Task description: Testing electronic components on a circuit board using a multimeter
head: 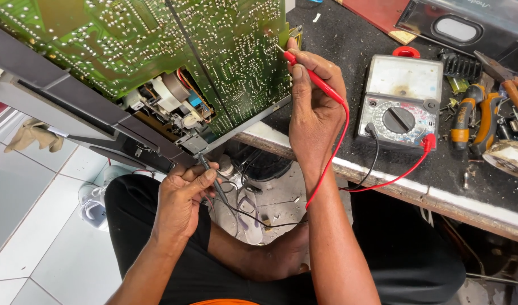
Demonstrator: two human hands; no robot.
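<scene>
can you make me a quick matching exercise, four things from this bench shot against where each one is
Things:
1. red probe
2. black probe
3. multimeter
4. pliers

Places:
A. on the bench, right of the right hand
B. in the left hand, tip at the board's lower metal edge
C. far right of the bench, beside the meter
D. in the right hand, tip on the green board

Pairs: 1-D, 2-B, 3-A, 4-C

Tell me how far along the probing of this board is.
Done: the grey analogue multimeter lies on the dark workbench with both leads plugged in, and the green circuit board is tipped solder side up. In hand: the right hand presses the red probe to the board; the left hand holds the black probe at the chassis edge. Left: cannot tell.
</scene>
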